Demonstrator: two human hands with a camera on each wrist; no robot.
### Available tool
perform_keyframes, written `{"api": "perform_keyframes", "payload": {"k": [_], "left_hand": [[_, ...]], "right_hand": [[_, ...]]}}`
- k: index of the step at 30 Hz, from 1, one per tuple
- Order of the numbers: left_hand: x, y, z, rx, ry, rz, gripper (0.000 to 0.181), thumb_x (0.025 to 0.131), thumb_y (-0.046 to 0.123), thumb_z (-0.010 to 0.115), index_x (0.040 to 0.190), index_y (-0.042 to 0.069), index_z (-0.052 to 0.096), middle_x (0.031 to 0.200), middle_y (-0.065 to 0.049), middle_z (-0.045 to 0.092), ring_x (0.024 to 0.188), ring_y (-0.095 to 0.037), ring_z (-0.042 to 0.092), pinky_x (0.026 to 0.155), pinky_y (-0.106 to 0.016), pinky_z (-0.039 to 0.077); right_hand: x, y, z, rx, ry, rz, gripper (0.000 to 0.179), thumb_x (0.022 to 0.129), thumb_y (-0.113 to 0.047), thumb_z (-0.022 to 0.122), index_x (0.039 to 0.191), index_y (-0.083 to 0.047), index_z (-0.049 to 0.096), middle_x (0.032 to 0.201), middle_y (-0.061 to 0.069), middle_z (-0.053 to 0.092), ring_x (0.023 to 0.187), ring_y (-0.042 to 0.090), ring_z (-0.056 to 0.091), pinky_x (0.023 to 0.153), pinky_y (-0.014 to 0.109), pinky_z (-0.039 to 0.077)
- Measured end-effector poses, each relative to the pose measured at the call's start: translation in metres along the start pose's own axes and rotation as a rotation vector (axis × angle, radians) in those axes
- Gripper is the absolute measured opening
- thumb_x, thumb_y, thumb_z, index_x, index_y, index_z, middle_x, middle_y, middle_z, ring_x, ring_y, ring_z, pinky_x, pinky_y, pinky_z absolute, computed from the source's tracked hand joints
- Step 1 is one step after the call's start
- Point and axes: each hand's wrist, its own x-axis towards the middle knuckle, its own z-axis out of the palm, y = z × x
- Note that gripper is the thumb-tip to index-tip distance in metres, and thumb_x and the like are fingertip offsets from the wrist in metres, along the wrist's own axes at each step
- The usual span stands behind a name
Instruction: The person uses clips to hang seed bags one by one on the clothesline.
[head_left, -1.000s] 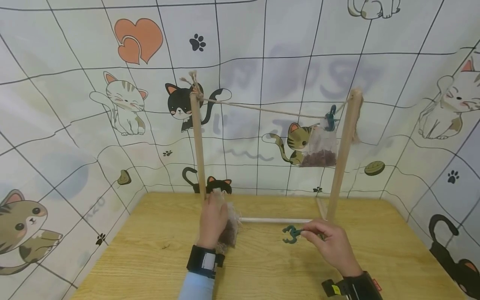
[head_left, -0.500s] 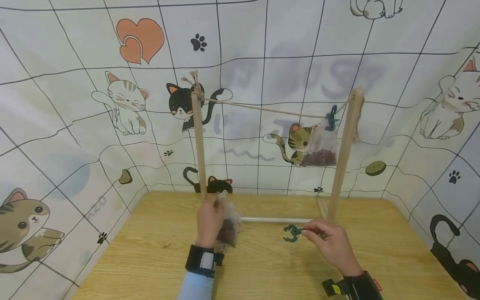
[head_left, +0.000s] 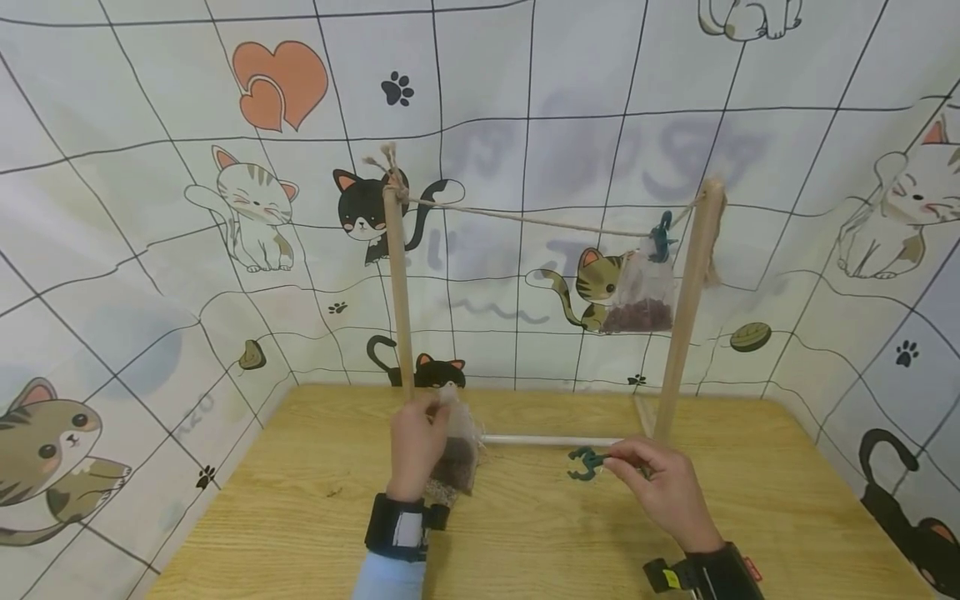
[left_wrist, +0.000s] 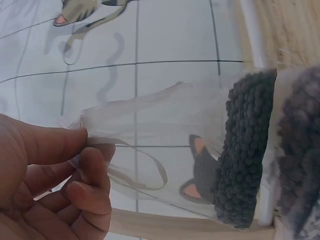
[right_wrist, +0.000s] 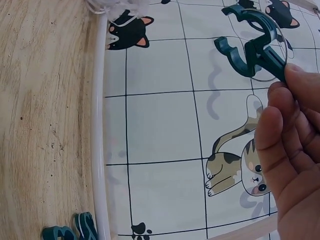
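My left hand [head_left: 416,446] pinches the top of a sheer drawstring bag [left_wrist: 150,117], near the foot of the left post. Dark round bead-like pieces [left_wrist: 245,150] fill the bag's lower end, and a loop of ribbon [left_wrist: 160,175] dangles by my fingers. Between thumb and fingers, my right hand [head_left: 663,492] pinches the handles of a green clip [right_wrist: 250,57], whose two prongs are spread apart and hold nothing. Up on the rope [head_left: 532,220], another green clip [head_left: 662,237] holds a sheer bag with reddish-brown contents [head_left: 637,315].
Two wooden posts, left [head_left: 397,283] and right [head_left: 688,308], carry the rope; a white rod [head_left: 551,440] joins them low down. A further bag [left_wrist: 305,135] lies by the held one. More green clips [right_wrist: 86,226] lie on the wooden table [head_left: 300,500].
My left hand has drawn slightly left and towards me with the bag's top, so more of the bag shows. The right hand with the clip has hardly moved.
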Motion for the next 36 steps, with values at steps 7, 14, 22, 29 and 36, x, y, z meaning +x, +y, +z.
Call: {"api": "perform_keyframes", "payload": {"k": [7,14,22,29,36], "left_hand": [[-0.001,0.020,-0.002,-0.080,-0.020,0.028,0.007,0.089,0.001,0.076,0.096,0.000,0.079,0.082,-0.011,0.075,0.066,-0.018,0.064,0.059,-0.028,0.053],[-0.006,0.047,-0.001,-0.139,-0.050,0.126,0.007,0.089,0.001,0.078,0.096,0.001,0.079,0.081,-0.007,0.074,0.067,-0.015,0.061,0.062,-0.025,0.051],[-0.007,0.076,0.001,-0.242,-0.118,0.204,0.006,0.091,0.004,0.077,0.096,0.001,0.078,0.076,-0.006,0.072,0.062,-0.012,0.058,0.058,-0.023,0.049],[0.002,0.104,0.000,-0.311,-0.146,0.297,0.005,0.094,0.004,0.074,0.096,0.002,0.078,0.072,-0.005,0.069,0.059,-0.009,0.053,0.056,-0.021,0.045],[0.019,0.136,-0.003,-0.325,-0.180,0.368,0.007,0.096,0.002,0.071,0.097,0.001,0.077,0.071,-0.003,0.066,0.058,-0.009,0.049,0.053,-0.020,0.041]], "right_hand": [[0.000,-0.001,-0.004,-0.075,0.078,-0.043,0.031,0.075,0.016,0.081,0.089,-0.012,0.075,0.078,-0.003,0.070,0.063,0.000,0.058,0.053,0.014,0.044],[0.008,-0.011,-0.018,-0.119,0.172,-0.094,0.033,0.069,0.020,0.082,0.087,-0.008,0.076,0.078,0.002,0.072,0.071,-0.003,0.060,0.063,0.011,0.046],[0.036,-0.018,-0.043,-0.142,0.226,-0.200,0.036,0.063,0.024,0.081,0.087,-0.003,0.077,0.078,0.011,0.073,0.076,-0.009,0.059,0.069,0.008,0.045],[0.060,-0.031,-0.066,-0.168,0.201,-0.278,0.007,0.085,-0.002,0.082,0.089,-0.001,0.076,0.079,0.009,0.071,0.082,-0.010,0.060,0.078,0.006,0.044],[0.086,-0.053,-0.081,-0.197,0.215,-0.345,0.035,0.099,-0.030,0.072,0.089,0.004,0.075,0.079,0.014,0.071,0.083,-0.012,0.058,0.081,0.005,0.044]]}}
